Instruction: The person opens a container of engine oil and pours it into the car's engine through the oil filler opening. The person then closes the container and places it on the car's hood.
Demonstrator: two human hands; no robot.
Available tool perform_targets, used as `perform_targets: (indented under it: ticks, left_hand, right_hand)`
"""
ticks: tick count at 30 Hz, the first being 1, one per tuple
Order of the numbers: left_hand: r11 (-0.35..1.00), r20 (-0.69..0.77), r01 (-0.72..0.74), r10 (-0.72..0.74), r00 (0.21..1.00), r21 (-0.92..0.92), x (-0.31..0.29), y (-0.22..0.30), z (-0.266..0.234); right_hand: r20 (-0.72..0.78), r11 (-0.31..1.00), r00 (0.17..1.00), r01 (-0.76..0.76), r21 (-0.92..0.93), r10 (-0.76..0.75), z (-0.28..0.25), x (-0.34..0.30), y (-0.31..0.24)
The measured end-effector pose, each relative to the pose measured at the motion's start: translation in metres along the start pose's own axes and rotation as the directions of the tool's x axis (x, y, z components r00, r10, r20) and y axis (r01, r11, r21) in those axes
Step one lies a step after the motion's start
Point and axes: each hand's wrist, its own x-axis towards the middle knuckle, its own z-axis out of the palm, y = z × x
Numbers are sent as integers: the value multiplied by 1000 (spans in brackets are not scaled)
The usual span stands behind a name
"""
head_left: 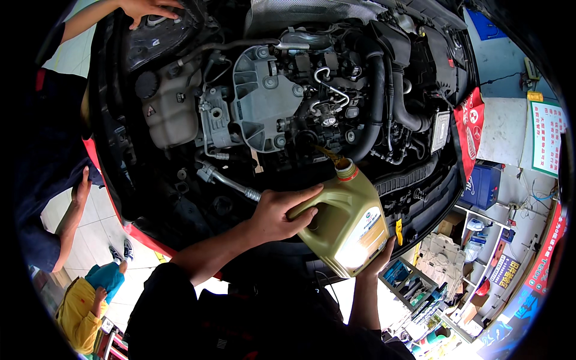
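Over the front of an open engine bay I hold a gold oil jug, tipped so its red-ringed mouth points away from me. Amber oil runs from the mouth down toward a dark opening in the engine. My left hand is closed around the jug's handle. Beneath the jug's base, my right hand supports it at the lower right corner; its fingers are partly hidden behind the jug.
A pale coolant tank sits left of the engine, black hoses to its right. Red fender covers drape the sides. A person stands at the left, one hand on the car; another in yellow is lower left. Shelving stands right.
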Motion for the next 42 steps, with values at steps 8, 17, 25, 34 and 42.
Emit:
perform_targets:
  ticks: [8,17,25,34,42]
  left_hand:
    - [1000,-2,0,0,1000,5,-1,0,0]
    - [1000,-3,8,-8,1000,-4,-1,0,1]
    - [1000,1,27,-27,1000,3,-1,0,1]
    - [997,12,78,-78,997,-6,-1,2,-1]
    - [1000,-5,25,-25,1000,-6,0,1,1]
  right_hand:
    - [-7,1000,1000,-10,0,10,0,-1,-1]
    - [-5,1000,1000,-12,6,12,-2,0,-1]
    - [-30,1000,999,-13,-22,12,1,-2,-3]
    - [-55,999,998,-12,-36,10,-8,-1,-2]
    - [-77,999,997,1,-46,-5,-12,0,-2]
